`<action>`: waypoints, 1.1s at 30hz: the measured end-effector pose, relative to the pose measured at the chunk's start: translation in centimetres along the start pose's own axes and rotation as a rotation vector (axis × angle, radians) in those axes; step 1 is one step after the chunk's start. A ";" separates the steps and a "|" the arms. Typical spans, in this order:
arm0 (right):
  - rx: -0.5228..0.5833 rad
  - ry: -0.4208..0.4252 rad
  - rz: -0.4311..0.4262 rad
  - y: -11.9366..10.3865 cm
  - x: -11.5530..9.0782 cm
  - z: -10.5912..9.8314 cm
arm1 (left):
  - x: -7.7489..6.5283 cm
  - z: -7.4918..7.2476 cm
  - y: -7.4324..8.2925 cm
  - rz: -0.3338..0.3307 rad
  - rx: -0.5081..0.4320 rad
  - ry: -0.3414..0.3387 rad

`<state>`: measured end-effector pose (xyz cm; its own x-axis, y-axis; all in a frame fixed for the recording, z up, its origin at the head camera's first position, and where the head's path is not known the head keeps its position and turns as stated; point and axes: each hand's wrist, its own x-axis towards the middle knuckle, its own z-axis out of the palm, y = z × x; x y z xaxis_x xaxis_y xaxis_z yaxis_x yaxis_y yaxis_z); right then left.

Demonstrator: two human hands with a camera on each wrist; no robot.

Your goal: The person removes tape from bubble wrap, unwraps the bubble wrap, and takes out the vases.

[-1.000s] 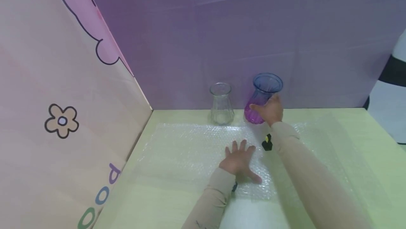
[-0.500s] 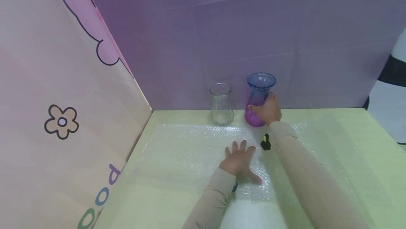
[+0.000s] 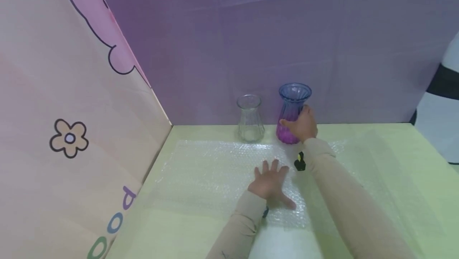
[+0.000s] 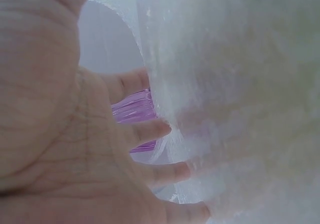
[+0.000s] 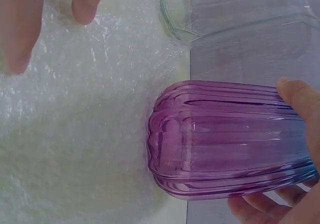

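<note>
My right hand (image 3: 304,125) grips a ribbed glass vase (image 3: 287,133), blue at its flared rim and pink-purple below. In the right wrist view the vase's purple base (image 5: 220,139) is right at the edge of the bubble wrap, thumb on one side and fingers on the other. My left hand (image 3: 269,183) lies spread over the bubble wrap (image 3: 208,171), palm down with fingers straight. Its fingertips touch the clear film in the left wrist view. A clear glass vase (image 3: 250,121) stands upright to the left of the coloured one.
The pale yellow-green table (image 3: 172,235) ends at a purple backdrop (image 3: 251,44) just behind the vases. A printed panel (image 3: 71,91) with a flower and letters borders the left side. A white and black shape (image 3: 437,103) stands beyond the right edge.
The coloured vase has gone from tilted to upright, its rim shifting left and its base coming slightly nearer. My right hand moved slightly left with it. The left hand stayed in place.
</note>
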<state>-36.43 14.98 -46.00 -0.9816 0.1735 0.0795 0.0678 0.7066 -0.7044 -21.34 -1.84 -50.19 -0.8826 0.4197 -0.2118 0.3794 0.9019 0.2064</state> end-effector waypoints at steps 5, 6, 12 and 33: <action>-0.012 -0.015 -0.004 0.1 -0.1 0.2 | -0.1 0.2 0.0 -0.009 -0.014 -0.010; -0.014 -0.017 -0.003 0.2 -0.2 0.3 | -0.1 0.2 0.0 -0.008 -0.017 -0.010; -0.005 -0.023 0.003 0.4 -0.2 0.0 | 0.1 0.2 0.2 -0.009 -0.027 -0.020; 0.040 -0.071 0.025 0.8 0.1 0.2 | 0.4 0.6 -0.2 -0.003 -0.030 -0.042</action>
